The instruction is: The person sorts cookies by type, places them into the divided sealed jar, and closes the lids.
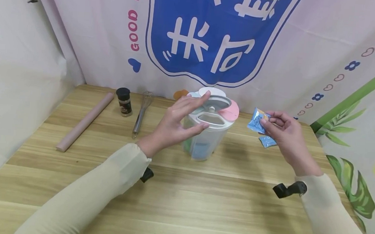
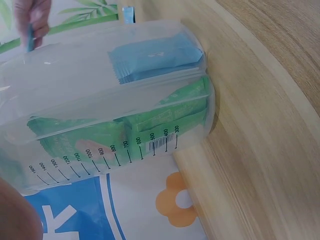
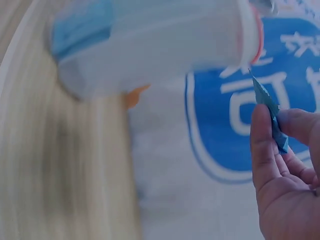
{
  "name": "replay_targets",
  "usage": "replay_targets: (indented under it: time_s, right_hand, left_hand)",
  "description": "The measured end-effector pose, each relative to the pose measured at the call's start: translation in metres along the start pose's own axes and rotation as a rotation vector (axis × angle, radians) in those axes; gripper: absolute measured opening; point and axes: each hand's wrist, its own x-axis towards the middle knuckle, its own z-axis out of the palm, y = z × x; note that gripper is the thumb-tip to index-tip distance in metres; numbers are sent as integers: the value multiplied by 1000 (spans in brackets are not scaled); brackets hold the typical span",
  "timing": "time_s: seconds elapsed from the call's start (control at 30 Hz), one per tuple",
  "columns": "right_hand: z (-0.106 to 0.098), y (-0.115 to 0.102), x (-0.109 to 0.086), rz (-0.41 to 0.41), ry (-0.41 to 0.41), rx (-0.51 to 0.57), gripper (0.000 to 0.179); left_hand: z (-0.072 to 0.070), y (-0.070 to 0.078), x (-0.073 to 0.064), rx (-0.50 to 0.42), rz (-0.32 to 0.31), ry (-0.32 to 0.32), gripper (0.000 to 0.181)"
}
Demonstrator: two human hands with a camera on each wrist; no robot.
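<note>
A clear plastic container (image 1: 205, 140) with a multi-coloured lid stands near the back of the table. One grey lid flap (image 1: 217, 103) is raised over an opening. My left hand (image 1: 182, 120) is at the lid, its fingers fairly straight, the index by the raised flap and the thumb near the front rim. To the right of the container my right hand (image 1: 283, 133) pinches a small blue packet (image 1: 256, 120) between thumb and fingers. In the left wrist view a blue packet (image 2: 155, 56) and green packets (image 2: 165, 112) lie in separate compartments inside.
Another blue packet (image 1: 267, 141) lies on the table below the right hand. To the left are a rolling pin (image 1: 86, 122), a black-capped spice jar (image 1: 124, 103) and a whisk (image 1: 141, 115). A printed curtain (image 1: 108, 33) hangs behind the table.
</note>
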Motion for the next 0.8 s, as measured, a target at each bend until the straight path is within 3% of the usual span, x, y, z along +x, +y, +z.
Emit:
replay_targets:
  time_s: [0.5, 0.63, 0.8]
  right_hand:
    - [50, -47, -23, -193, -28, -13, 19]
    - [62, -53, -24, -296, -36, -46, 18]
    - [77, -52, -23, -485, -28, -144, 18]
  left_hand:
    - [1, -1, 1, 4, 26, 17, 76]
    - [1, -1, 0, 2, 22, 16, 76]
    - [0, 0, 0, 7, 12, 5, 77]
